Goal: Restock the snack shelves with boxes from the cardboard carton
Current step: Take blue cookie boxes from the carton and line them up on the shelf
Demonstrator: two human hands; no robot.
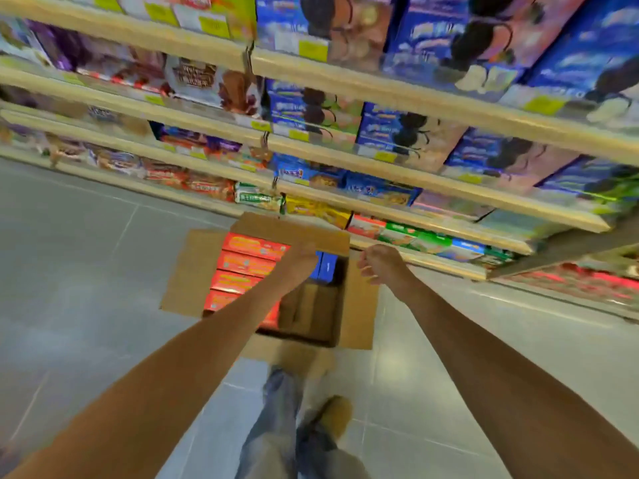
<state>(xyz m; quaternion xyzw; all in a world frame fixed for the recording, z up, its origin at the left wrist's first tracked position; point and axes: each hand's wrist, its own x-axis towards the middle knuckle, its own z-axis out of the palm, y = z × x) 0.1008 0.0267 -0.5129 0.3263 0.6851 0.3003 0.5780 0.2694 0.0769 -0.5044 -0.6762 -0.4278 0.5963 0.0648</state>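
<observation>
An open cardboard carton (193, 271) stands on the floor in front of the shelves. Its left side holds several red snack boxes (247, 262) in a row. A blue box (326, 266) stands at its far right, and the right part of the carton is bare cardboard. My left hand (301, 259) hangs over the carton at the blue box, fingers curled down; blur hides whether it holds anything. My right hand (378, 262) hovers above the carton's right flap, fingers loosely curled, holding nothing.
Snack shelves (380, 88) run across the top, stocked with blue cookie boxes (408, 133) on the right and mixed packets on the left. The lowest shelf edge (446, 262) lies just beyond the carton. Grey tiled floor (79, 257) spreads to the left. My legs and shoe (332, 414) stand behind the carton.
</observation>
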